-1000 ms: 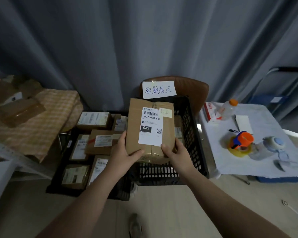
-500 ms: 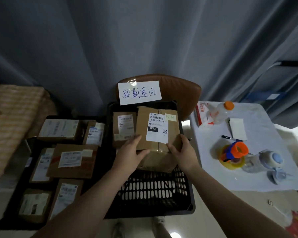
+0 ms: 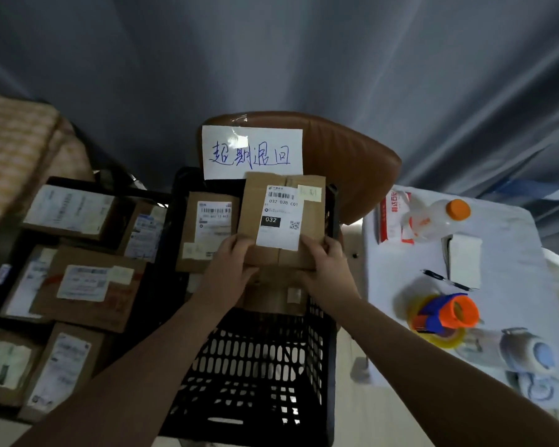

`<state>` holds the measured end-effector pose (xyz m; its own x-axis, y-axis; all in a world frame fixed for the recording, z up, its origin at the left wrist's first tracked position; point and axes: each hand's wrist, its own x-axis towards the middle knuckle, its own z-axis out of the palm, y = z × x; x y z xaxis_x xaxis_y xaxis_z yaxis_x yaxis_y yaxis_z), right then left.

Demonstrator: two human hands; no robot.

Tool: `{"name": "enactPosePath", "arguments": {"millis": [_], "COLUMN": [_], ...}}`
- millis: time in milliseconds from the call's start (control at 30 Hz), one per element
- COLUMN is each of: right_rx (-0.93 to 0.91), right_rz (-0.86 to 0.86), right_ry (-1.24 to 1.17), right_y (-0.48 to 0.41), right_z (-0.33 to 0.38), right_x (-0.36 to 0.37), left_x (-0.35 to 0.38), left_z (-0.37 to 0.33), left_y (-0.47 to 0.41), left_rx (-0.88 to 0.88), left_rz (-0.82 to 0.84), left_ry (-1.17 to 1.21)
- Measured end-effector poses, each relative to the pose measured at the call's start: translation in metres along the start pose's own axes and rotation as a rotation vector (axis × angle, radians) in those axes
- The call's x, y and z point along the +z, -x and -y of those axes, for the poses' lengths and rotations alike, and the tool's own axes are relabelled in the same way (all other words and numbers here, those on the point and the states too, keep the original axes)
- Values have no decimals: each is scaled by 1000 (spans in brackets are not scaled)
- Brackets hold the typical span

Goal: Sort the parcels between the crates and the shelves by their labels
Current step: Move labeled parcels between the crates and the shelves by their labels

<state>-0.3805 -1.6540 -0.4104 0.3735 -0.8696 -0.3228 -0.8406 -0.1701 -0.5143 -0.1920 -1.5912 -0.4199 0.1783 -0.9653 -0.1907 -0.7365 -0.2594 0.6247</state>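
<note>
Curtain, grey and folded, fills the top of the frame. A white-clothed table is at lower right. A black slatted crate is at bottom centre, with a second crate of labelled boxes to its left. A brown chair stands behind, with a handwritten sign on it. At centre frame, the parcel marked 032 is over the slatted crate's far end, beside another box. The left hand and right hand grip its near corners, thumbs on top.
</note>
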Motion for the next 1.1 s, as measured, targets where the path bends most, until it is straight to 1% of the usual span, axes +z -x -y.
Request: {"name": "enactPosePath", "arguments": {"millis": [67, 133, 233, 300, 400, 500, 567, 633, 667, 767, 833, 900, 1033, 1100], "right_rx": [-61, -112, -180, -217, -217, -169, -147, -157, -170, -192, -213, -225, -231, -222], "right_rz": [7, -21, -72, -143, -194, -161, -145, -134, -128, -72, -50, -34, -53, -47], "right_ry": [173, 347, 483, 485, 451, 422, 425, 442, 438, 349, 316, 352, 429, 426], "right_y": [-6, -8, -9, -8, 0, 5, 4, -1, -4, -10, -9, -6, -2, -3], "right_z": [-10, -24, -41, -47, -49, -47, -43, -39, -37, -35, -36, -37, -32, -28], "right_x": [10, 18, 21, 21, 20, 20, 19, 20, 20, 23, 25, 27, 29, 26], "left_x": [10, 20, 30, 35, 44, 49, 47, 45, 43, 42, 43, 44, 41, 36], "left_z": [12, 20, 27, 27, 21, 18, 19, 21, 22, 24, 25, 24, 18, 17], "left_y": [-5, -7, -9, -5, 4, 6, 1, -4, -5, -2, 3, 5, -4, -9], "left_rx": [2, 29, 79, 70, 36, 4, -1, 7, 8, 15, 30, 24, 71, 75], "left_rz": [30, 37, -16, -40, -25, -9, -6, 3, 8, 40, 45, 47, 71, 126], "left_ry": [-114, -233, -361, -340, -160, -107, -151, -210, -203, -75, -33, -53, -255, -334]}}
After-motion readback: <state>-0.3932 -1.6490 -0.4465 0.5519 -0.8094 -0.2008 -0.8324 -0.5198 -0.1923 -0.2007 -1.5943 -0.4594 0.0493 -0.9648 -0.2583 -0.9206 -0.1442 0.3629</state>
